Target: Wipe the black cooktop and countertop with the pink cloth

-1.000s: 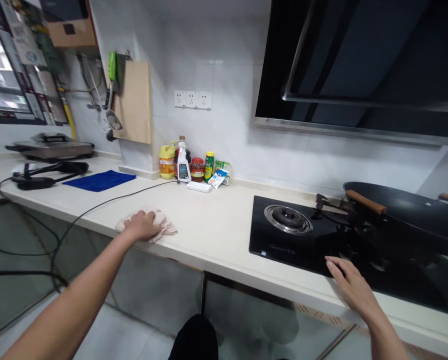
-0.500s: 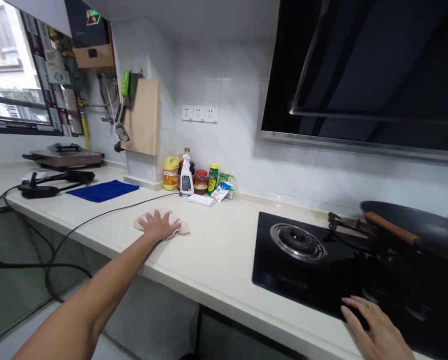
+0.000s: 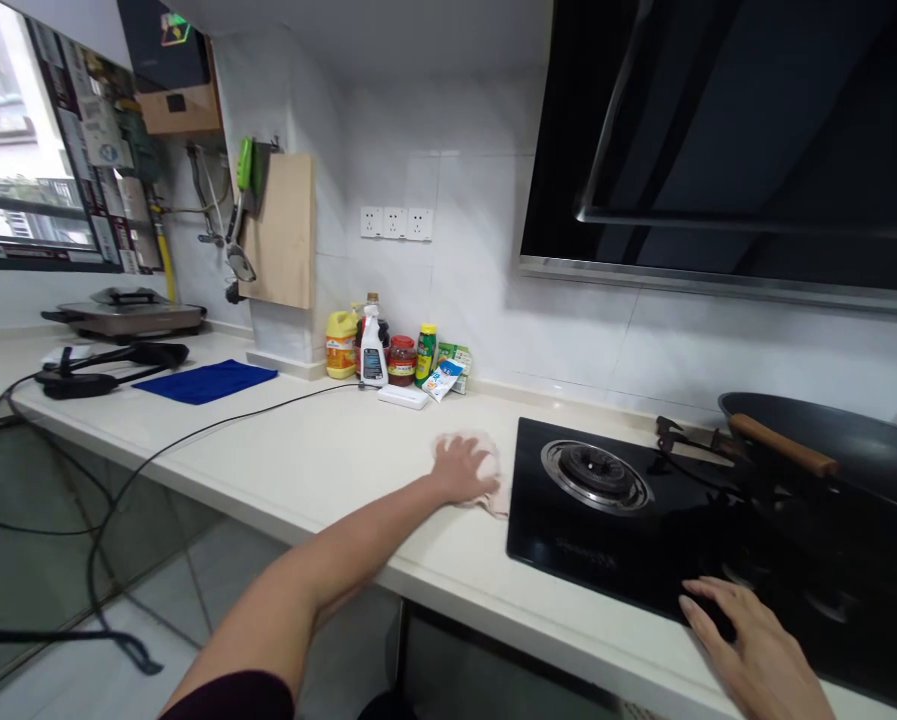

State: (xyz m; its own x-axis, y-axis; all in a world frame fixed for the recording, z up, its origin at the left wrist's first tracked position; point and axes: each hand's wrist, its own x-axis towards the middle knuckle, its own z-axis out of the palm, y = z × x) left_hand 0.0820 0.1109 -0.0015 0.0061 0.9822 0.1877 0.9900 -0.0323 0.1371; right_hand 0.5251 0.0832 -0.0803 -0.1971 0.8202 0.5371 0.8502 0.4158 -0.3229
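On the pale countertop (image 3: 328, 440), my left hand (image 3: 459, 470) presses down on a light pink cloth (image 3: 495, 500), gripping it under the palm and fingers. Some motion blur softens the fingers. The cloth lies just left of the black gas hob (image 3: 542, 525), its right edge close to the glass. My right hand (image 3: 752, 640) rests at the hob's front edge, fingers apart and holding nothing. A round burner (image 3: 596, 475) sits between the two hands, further back.
A wok (image 3: 838, 440) with a wooden handle stands on the hob's right side. Against the wall are a spray bottle (image 3: 374, 350), a yellow jug (image 3: 341, 345) and jars. A blue cloth (image 3: 204, 382) and a black cable (image 3: 215, 425) lie leftward. A range hood (image 3: 718, 150) overhangs the hob.
My left hand has slid the pink cloth rightward across the countertop, from the middle to beside the hob. My right hand has stayed nearly where it was.
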